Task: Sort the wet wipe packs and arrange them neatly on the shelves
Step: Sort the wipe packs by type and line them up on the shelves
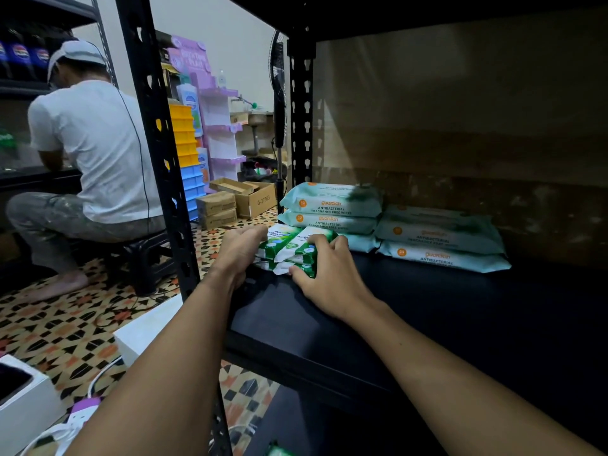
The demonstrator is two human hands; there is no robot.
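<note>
Both hands, left hand [241, 246] and right hand [324, 279], grasp small green-and-white wet wipe packs [289, 250] on the black metal shelf [427, 311], beside stacked pale teal packs [441, 238].

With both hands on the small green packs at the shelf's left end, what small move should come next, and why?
Probably slide the green packs back until they sit against the left teal stack. The left hand and right hand grip them from both sides near the shelf front corner, with the right teal stack set further back.
</note>
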